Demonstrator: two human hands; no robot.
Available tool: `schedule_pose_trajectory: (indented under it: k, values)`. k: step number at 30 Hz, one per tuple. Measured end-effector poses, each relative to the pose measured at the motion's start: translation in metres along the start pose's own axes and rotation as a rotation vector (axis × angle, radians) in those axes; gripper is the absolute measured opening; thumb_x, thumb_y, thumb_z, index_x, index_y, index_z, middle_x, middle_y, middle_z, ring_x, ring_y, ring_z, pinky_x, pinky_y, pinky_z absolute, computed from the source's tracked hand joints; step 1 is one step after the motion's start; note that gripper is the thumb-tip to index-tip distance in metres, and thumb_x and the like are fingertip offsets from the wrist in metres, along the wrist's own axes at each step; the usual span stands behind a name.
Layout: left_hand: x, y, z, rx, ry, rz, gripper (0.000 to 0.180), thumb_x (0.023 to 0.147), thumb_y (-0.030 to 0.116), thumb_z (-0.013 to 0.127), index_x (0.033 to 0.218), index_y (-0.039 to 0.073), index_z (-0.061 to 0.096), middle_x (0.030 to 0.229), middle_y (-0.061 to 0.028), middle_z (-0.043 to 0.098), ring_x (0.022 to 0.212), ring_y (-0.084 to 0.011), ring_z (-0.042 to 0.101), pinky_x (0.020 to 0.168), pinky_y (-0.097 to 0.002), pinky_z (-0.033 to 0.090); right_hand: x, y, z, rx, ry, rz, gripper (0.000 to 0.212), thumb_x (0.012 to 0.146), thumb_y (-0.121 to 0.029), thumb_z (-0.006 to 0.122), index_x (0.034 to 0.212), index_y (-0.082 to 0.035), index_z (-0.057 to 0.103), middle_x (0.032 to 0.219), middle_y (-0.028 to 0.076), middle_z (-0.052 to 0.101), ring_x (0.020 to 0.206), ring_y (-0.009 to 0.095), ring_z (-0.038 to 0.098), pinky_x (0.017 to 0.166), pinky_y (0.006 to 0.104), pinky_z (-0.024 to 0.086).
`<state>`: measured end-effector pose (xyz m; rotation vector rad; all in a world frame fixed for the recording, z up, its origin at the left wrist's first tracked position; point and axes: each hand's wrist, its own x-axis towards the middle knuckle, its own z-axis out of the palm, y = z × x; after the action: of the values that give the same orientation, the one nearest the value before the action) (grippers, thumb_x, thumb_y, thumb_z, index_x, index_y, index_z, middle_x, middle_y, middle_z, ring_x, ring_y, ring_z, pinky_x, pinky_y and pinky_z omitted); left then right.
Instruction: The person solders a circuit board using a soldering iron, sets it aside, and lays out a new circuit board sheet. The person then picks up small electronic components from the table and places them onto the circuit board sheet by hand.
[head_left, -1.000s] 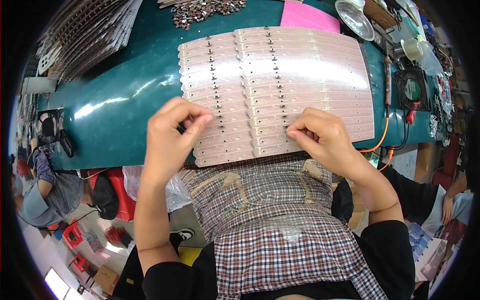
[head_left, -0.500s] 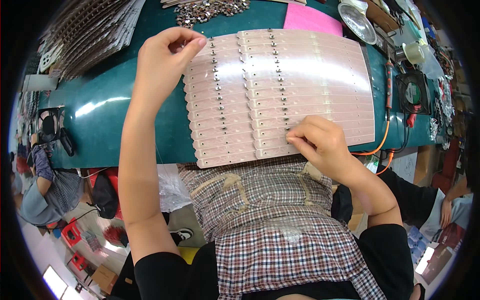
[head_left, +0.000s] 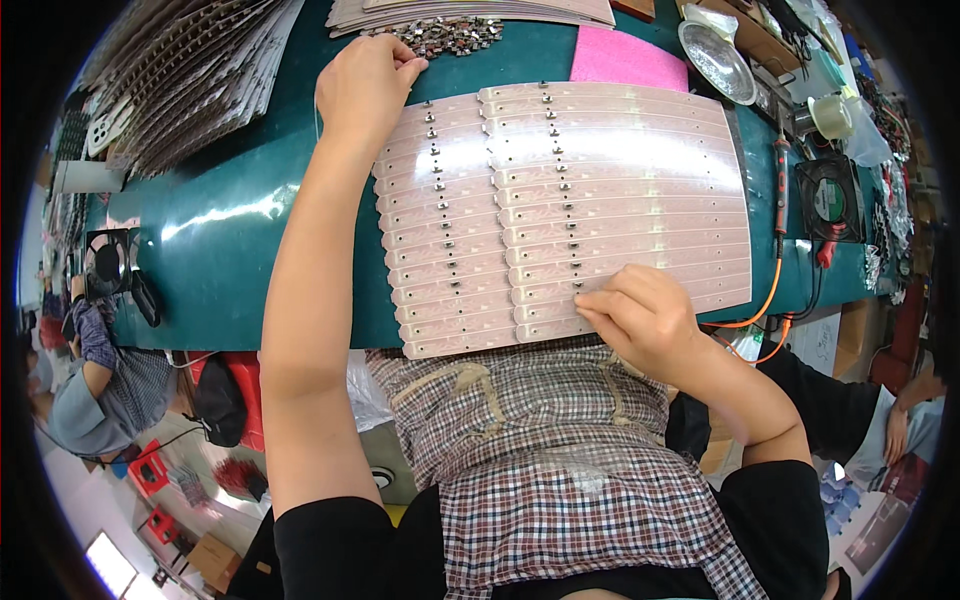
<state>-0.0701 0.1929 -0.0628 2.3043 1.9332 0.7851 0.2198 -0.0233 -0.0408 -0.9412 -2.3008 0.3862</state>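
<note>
Two columns of pale pink strips [head_left: 610, 190] lie side by side on the green table. A row of small dark metal parts [head_left: 568, 203] runs down each column, with bare dark dots toward the near end. My right hand [head_left: 648, 318] is over the near part of the right column, thumb and fingertips pinched together at the row; anything between them is too small to make out. My left hand [head_left: 362, 88] reaches beyond the far left corner of the strips, fingers curled and closed beside a pile of small metal parts [head_left: 455, 38]. What those fingers hold is hidden.
Stacked strips [head_left: 200, 90] rise at the far left, and more strips [head_left: 480, 12] lie behind the pile. A pink foam sheet [head_left: 628, 60] and a metal dish [head_left: 716, 62] sit at the back right. Soldering iron [head_left: 781, 180], orange cable [head_left: 765, 300] and fan [head_left: 828, 200] are on the right.
My left hand has moved away from the strips' far left corner to beside the metal pile. My right hand stays pinched at the near end of the right row. The whole view has shifted slightly.
</note>
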Motion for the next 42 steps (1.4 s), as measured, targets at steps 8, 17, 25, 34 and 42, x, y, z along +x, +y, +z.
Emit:
schedule_pose_trajectory:
  k: [8, 17, 25, 34, 42]
  values:
    - [-0.005, -0.01, -0.006, 0.158, 0.034, 0.098, 0.021, 0.087, 0.029, 0.073, 0.094, 0.01, 0.077, 0.088, -0.0064, 0.074, 0.08, -0.0252, 0.07, 0.073, -0.0367, 0.053, 0.064, 0.016, -0.037, 0.025, 0.12, 0.203, 0.008, 0.081, -0.001, 0.076, 0.083, -0.002, 0.069, 0.071, 0.007, 0.061, 0.062, 0.019, 0.059, 0.054, 0.0315, 0.045]
    - [-0.044, -0.003, -0.049, -0.648, -0.078, -0.319, 0.019, 0.087, 0.018, 0.076, 0.091, 0.0, 0.076, 0.078, 0.0009, 0.069, 0.073, -0.0051, 0.057, 0.067, -0.0225, 0.046, 0.216, 0.108, 0.047, -0.021, 0.007, 0.215, 0.019, 0.081, -0.015, 0.074, 0.086, 0.003, 0.073, 0.086, 0.022, 0.072, 0.084, 0.035, 0.071, 0.075, 0.0428, 0.056]
    - [-0.155, 0.037, -0.106, -0.704, -0.461, -0.125, 0.009, 0.084, 0.008, 0.077, 0.087, 0.001, 0.073, 0.078, 0.0012, 0.06, 0.066, -0.0065, 0.049, 0.06, -0.0236, 0.041, 0.244, 0.119, 0.091, -0.279, 0.014, 0.345, 0.012, 0.078, -0.012, 0.066, 0.079, -0.001, 0.072, 0.085, 0.023, 0.071, 0.088, 0.041, 0.069, 0.08, 0.0489, 0.054]
    - [-0.192, 0.059, -0.09, -0.573, -0.376, -0.138, 0.007, 0.082, 0.004, 0.077, 0.088, 0.002, 0.072, 0.079, -0.0021, 0.062, 0.063, -0.0122, 0.051, 0.064, -0.0275, 0.044, 0.217, 0.093, 0.049, 0.007, 0.239, 0.243, 0.012, 0.076, -0.011, 0.07, 0.078, 0.0, 0.069, 0.081, 0.022, 0.07, 0.074, 0.038, 0.069, 0.071, 0.0449, 0.055]
    - [-0.192, 0.059, -0.085, -0.457, -0.323, -0.076, 0.01, 0.082, 0.011, 0.078, 0.086, 0.006, 0.07, 0.078, -0.002, 0.062, 0.061, -0.0153, 0.057, 0.067, -0.0317, 0.046, 0.167, 0.066, 0.002, 0.397, 0.2, 0.385, 0.012, 0.089, -0.006, 0.071, 0.096, 0.003, 0.074, 0.083, 0.008, 0.073, 0.076, 0.012, 0.067, 0.071, 0.0277, 0.054]
